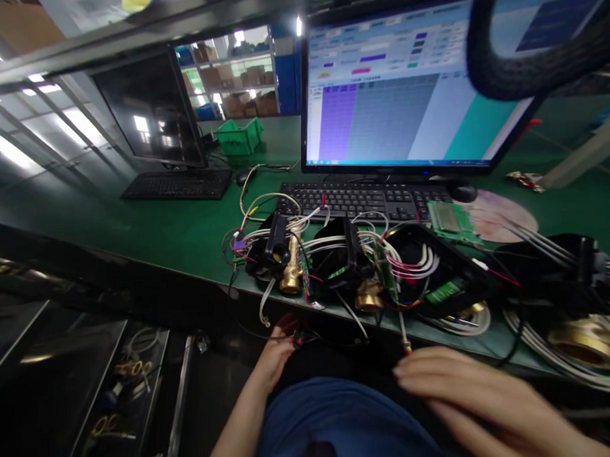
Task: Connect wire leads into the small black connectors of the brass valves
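My left hand [277, 347] is low, just under the front edge of the green bench [185, 234], with its fingers closed on a small red-and-black connector [301, 338] at the end of thin wires. My right hand [459, 387] lies over my lap at the lower right, fingers stretched out together, somewhat blurred and holding nothing. Above both hands, along the bench edge, sit black meter housings with brass fittings [292, 276] and bundles of white, red and black wires [414, 259].
A lit monitor [404, 92] and a black keyboard [356, 200] stand behind the assemblies. A dark monitor [149, 110] with a second keyboard [179, 184] is at the left. A green bin [241, 136] sits at the back. Brass parts lie in a tray [124, 375] at the lower left.
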Demonstrator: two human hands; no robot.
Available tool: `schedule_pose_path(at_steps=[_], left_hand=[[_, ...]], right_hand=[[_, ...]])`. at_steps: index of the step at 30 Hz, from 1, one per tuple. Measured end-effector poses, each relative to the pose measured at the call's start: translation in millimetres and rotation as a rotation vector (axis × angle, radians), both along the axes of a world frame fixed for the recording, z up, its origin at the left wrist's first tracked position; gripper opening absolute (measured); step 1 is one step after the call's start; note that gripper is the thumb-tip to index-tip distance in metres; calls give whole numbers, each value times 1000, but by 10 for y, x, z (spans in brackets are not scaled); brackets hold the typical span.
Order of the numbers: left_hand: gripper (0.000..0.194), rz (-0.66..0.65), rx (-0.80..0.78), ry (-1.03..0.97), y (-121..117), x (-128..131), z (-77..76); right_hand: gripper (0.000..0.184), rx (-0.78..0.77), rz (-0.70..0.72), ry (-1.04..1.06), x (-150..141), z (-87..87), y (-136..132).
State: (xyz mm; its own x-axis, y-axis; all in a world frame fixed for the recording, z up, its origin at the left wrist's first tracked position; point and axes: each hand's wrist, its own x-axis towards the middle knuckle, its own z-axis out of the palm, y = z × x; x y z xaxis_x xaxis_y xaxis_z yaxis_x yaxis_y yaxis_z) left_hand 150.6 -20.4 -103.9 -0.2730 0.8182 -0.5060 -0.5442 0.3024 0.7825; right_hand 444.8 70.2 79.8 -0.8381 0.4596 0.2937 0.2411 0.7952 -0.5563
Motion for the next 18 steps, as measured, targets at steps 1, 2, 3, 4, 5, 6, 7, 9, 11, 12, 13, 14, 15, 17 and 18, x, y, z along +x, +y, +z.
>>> schedule_pose_path(at_steps=[1, 2, 3, 4, 5, 6, 7, 9, 11, 12, 13, 14, 15, 17, 18], left_hand=[[61, -5, 20, -36, 6, 41, 65], [58, -18, 34, -70, 1, 76, 130], [55, -36, 41, -99, -19, 102, 190], [54, -55, 43, -124, -52, 118, 243], [53, -69, 45, -141, -98, 124, 286], [53, -79, 48, -150, -156, 121, 320], [54, -86, 52, -153, -223, 111, 345], [57, -91, 76, -145, -381, 79, 381], [61, -107, 151, -127, -549, 40, 418], [64, -126, 201, -116, -626, 22, 448], [67, -151, 252, -106, -694, 9, 487], [70, -172, 306, -91, -745, 1, 539], [71, -188, 351, -66, -776, 1, 602], [72, -172, 402, 31, -769, 26, 755], [69, -154, 405, 111, -733, 49, 836]], right_hand=[[32, 26, 95, -71, -218, -81, -92], [34, 80, 129, -120, -440, -183, -160], [37, 134, 144, -196, -653, -300, -208], [38, 198, 135, -281, -846, -425, -242], [38, 233, 74, -400, -1010, -546, -269], [35, 240, 49, -447, -1139, -651, -293], [29, 243, 50, -478, -1233, -732, -318], [17, 222, 109, -502, -1327, -802, -375], [9, 201, 199, -488, -1334, -755, -428], [7, 168, 233, -454, -1322, -702, -445], [9, 114, 251, -401, -1307, -639, -453], [13, 38, 250, -333, -1293, -574, -451], [17, -55, 235, -256, -1282, -513, -442], [22, -256, 193, -101, -1270, -418, -408], [24, -330, 171, -41, -1269, -387, -390]])
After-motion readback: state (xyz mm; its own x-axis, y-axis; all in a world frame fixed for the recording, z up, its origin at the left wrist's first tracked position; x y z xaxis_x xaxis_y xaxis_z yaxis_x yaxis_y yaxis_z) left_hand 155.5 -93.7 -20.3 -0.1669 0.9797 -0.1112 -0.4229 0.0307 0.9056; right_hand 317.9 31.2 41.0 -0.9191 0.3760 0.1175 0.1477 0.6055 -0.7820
